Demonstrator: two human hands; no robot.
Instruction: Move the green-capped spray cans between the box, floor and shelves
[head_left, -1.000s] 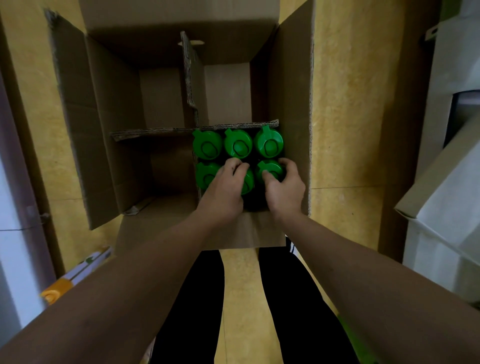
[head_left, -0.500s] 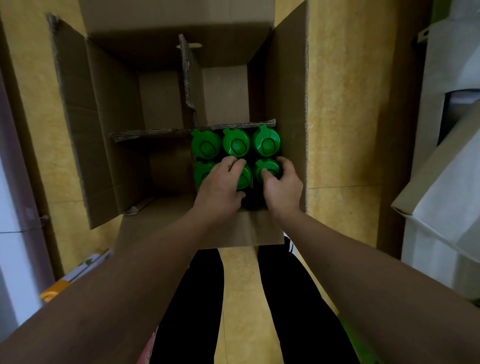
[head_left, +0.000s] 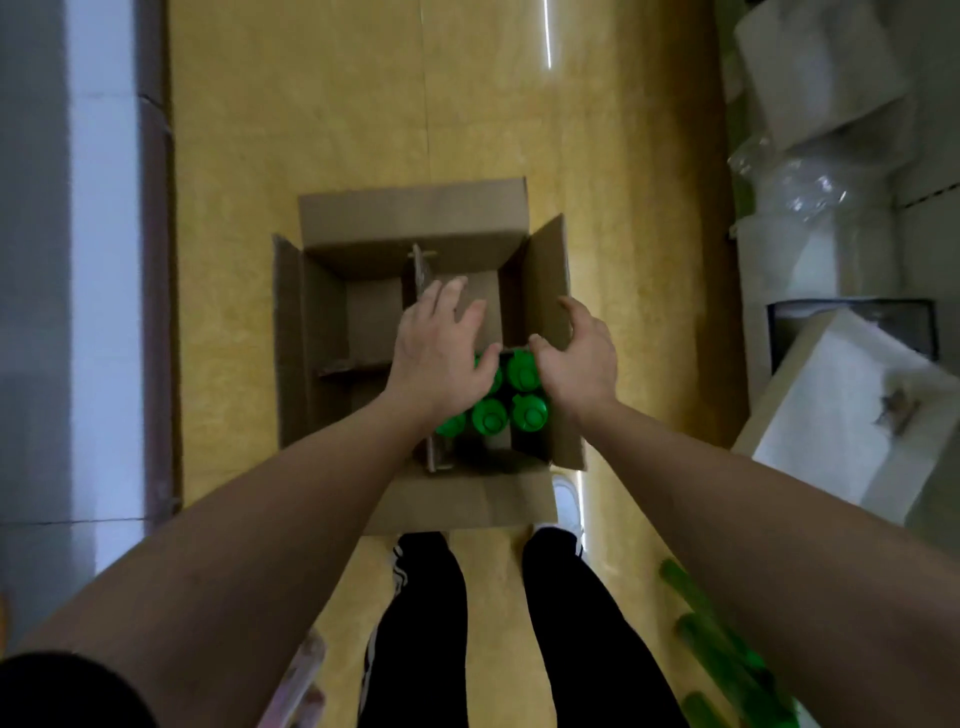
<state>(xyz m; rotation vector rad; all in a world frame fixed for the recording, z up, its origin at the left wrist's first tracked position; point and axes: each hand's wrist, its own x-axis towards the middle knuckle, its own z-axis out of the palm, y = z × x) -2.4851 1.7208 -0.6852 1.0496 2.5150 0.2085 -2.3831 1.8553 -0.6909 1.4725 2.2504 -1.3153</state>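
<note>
Covering most of the view, a yellow floor (head_left: 332, 130) carries an open cardboard box (head_left: 415, 218), bounded by a grey-white wall (head_left: 78, 260) at left. Bare floor lies beyond the box and to its left. Above the box, the left hand (head_left: 436, 358) hovers with fingers spread, holding nothing. Green bottle caps (head_left: 524, 410) sit in the box's near right compartment. The right hand (head_left: 576, 358) hangs relaxed, empty, beside the right flap. White packaging (head_left: 852, 415) crowds the right edge.
</note>
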